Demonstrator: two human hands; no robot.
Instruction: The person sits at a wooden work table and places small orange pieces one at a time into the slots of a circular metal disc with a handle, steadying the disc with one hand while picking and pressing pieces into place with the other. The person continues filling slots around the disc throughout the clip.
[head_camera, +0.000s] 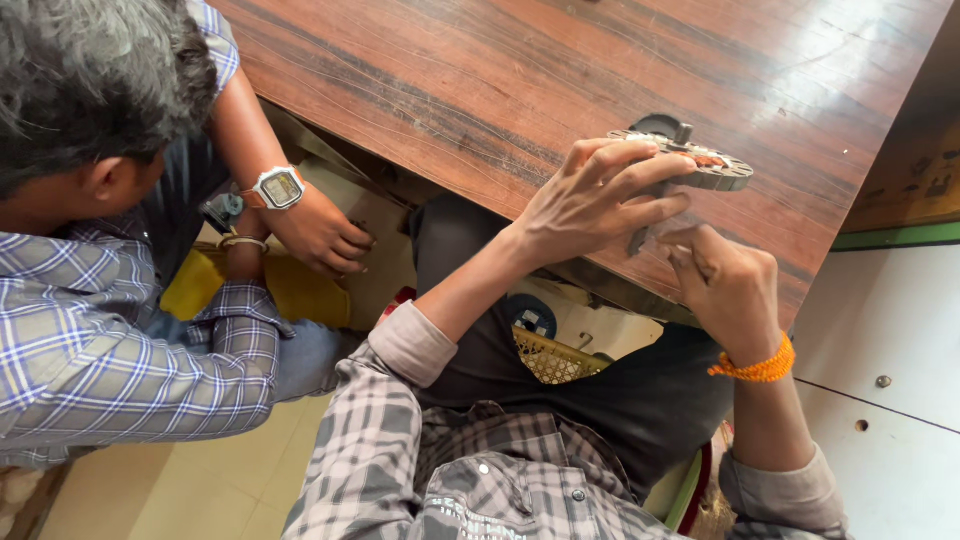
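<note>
Head view — the only view. I'm seated at the near edge of a wooden counter (480, 90), reddish-brown with dark grain, looking down over my own arms.

My left hand (590, 205) is spread over a round metal disc (715, 168) that lies flat on the counter near its edge. The fingers (640, 170) are splayed wide across the disc's near half and press down on it — a flat hold from above, not a closed grip. The disc shows small parts set about its face, with a dark knob at its far side; finer detail is too small to read.

My right hand (730, 285) sits just beside and below the left, curled narrow. Fingertips are pinched toward a thin dark piece at the disc's near rim; whether they actually grip it I cannot tell. An orange thread band (760, 368) circles that wrist.

Key relation — the disc lies ahead and slightly right of both hands; the left is on it, the right is at its near edge.

To my left, another person in a blue checked shirt reaches a hand (320, 235) under the counter edge, wristwatch (278, 188) showing.
</note>
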